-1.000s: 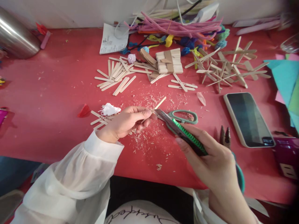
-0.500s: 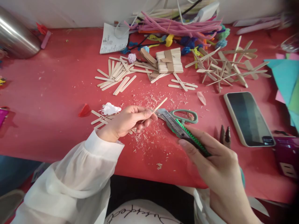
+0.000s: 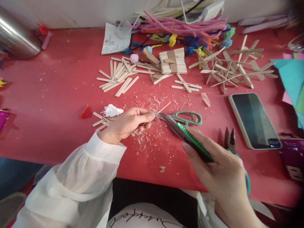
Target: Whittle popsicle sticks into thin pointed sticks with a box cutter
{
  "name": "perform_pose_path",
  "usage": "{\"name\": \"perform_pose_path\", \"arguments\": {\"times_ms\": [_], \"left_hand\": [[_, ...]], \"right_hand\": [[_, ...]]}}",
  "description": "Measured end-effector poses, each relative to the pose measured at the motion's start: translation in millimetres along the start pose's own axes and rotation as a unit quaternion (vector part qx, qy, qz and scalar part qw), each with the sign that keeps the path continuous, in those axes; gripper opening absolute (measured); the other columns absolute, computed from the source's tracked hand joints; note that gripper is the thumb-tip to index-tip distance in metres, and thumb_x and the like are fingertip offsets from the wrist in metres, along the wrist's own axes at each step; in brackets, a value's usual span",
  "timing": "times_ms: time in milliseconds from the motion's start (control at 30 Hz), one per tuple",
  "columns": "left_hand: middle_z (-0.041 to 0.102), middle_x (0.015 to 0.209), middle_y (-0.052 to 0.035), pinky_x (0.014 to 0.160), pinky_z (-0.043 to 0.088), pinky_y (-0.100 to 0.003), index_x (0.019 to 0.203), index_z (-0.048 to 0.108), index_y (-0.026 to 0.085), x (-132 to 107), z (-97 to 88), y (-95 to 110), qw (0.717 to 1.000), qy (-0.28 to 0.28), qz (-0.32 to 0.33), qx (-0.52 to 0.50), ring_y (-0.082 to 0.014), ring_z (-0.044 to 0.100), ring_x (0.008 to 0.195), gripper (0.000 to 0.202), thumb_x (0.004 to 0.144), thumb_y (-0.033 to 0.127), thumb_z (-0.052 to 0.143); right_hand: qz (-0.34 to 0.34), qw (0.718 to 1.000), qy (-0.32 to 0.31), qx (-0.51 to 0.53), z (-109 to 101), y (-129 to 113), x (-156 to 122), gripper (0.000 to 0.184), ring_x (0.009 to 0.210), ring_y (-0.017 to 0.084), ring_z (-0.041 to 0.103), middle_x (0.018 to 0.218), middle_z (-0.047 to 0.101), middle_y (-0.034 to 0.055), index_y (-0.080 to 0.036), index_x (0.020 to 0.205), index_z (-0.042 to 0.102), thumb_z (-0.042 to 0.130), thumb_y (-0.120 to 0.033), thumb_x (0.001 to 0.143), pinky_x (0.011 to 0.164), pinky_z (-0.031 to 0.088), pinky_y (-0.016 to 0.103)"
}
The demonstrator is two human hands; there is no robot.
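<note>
My left hand [image 3: 127, 123] pinches a thin wooden stick [image 3: 164, 107] between thumb and fingers, its free end pointing up and right over the red table [image 3: 59, 95]. My right hand [image 3: 218, 171] is wrapped round a green and black utility knife [image 3: 187, 136]. The knife's blade tip rests against the stick right beside my left thumb. Wood shavings [image 3: 152, 139] lie scattered under and around both hands. A white sleeve covers my left forearm.
Green-handled scissors [image 3: 187, 117] lie just behind the knife. Pliers [image 3: 230, 141] and a phone [image 3: 254, 119] sit to the right. Loose craft sticks [image 3: 118, 77], a stacked block of sticks [image 3: 173, 61], a stick structure [image 3: 232, 66], pipe cleaners [image 3: 180, 27], coloured paper [image 3: 291, 79] and a metal pot [image 3: 16, 36] fill the back.
The knife has moved back in to the stick beside my left thumb after pulling away to the right. The stick now shows shorter beyond my fingers.
</note>
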State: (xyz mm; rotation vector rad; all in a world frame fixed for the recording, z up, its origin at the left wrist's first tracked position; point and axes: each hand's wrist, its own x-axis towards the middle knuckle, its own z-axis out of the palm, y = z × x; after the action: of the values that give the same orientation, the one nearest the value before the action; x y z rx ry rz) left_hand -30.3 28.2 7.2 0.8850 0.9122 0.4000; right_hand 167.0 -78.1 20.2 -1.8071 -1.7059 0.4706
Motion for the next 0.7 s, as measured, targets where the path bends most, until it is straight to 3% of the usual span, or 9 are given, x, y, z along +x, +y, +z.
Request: {"name": "perform_pose_path", "arguments": {"times_ms": [133,267,333,400,467,533,700], "left_hand": [[0.044,0.057,0.0039,0.035,0.022,-0.013,0.079,0.063,0.013,1.4,-1.2,-1.8,1.000,-0.010,0.007,0.011,-0.0016,0.034,0.041,0.019,0.086,0.027,0.051],[0.042,0.057,0.0043,0.036,0.021,-0.013,0.083,0.065,0.014,0.9,-1.8,-2.8,0.999,-0.018,0.012,0.025,-0.0014,0.032,0.041,0.021,0.086,0.029,0.052],[0.040,0.057,0.0047,0.036,0.022,-0.013,0.085,0.066,0.014,0.5,-2.1,-2.5,0.999,-0.025,0.012,0.027,-0.0014,0.032,0.041,0.022,0.086,0.030,0.051],[0.040,0.057,0.0047,0.036,0.022,-0.014,0.084,0.066,0.014,0.5,-1.9,-1.8,0.999,-0.030,0.010,0.024,-0.0015,0.032,0.041,0.021,0.086,0.030,0.051],[0.042,0.057,0.0042,0.036,0.023,-0.014,0.082,0.066,0.014,0.8,-1.1,-1.1,0.999,-0.032,0.008,0.016,-0.0016,0.033,0.041,0.021,0.086,0.028,0.051],[0.044,0.057,0.0036,0.037,0.025,-0.013,0.081,0.066,0.013,1.2,0.1,-0.6,0.999,-0.035,0.007,0.007,-0.0017,0.035,0.042,0.021,0.086,0.026,0.050],[0.049,0.058,0.0024,0.037,0.028,-0.014,0.080,0.066,0.012,1.4,1.6,-0.7,1.000,-0.021,-0.002,0.002,-0.0020,0.037,0.042,0.021,0.086,0.025,0.050]], "right_hand": [[0.048,0.997,-0.008,0.065,3.0,-2.5,-2.7,0.029,0.068,0.018,0.067,0.094,0.071,0.0052,-0.021,0.106,0.066,0.057,-0.029,0.080,0.048,0.052,0.024],[0.119,0.986,-0.001,0.120,6.4,-4.5,-5.5,0.030,0.057,0.016,0.061,0.090,0.071,0.0027,-0.027,0.104,0.068,0.059,-0.033,0.076,0.036,0.044,0.024],[0.170,0.975,-0.023,0.140,6.1,-3.9,-5.1,0.032,0.040,0.009,0.047,0.076,0.069,0.0012,-0.026,0.103,0.069,0.062,-0.036,0.073,0.029,0.033,0.022],[0.224,0.956,-0.055,0.183,4.9,-2.3,-3.7,0.035,0.034,0.006,0.033,0.054,0.058,-0.0033,-0.025,0.103,0.069,0.064,-0.039,0.071,0.027,0.025,0.020],[0.264,0.930,-0.087,0.240,3.8,-0.5,-2.4,0.037,0.035,0.006,0.030,0.043,0.043,-0.0069,-0.023,0.103,0.068,0.065,-0.041,0.071,0.029,0.025,0.019],[0.284,0.916,-0.091,0.269,3.5,0.6,-2.4,0.038,0.038,0.006,0.032,0.041,0.038,-0.0076,-0.022,0.103,0.068,0.065,-0.042,0.071,0.032,0.026,0.018],[0.269,0.946,-0.029,0.179,4.5,-1.1,-5.5,0.039,0.038,0.006,0.029,0.048,0.043,-0.0057,-0.027,0.102,0.069,0.067,-0.043,0.067,0.031,0.025,0.019]]}}
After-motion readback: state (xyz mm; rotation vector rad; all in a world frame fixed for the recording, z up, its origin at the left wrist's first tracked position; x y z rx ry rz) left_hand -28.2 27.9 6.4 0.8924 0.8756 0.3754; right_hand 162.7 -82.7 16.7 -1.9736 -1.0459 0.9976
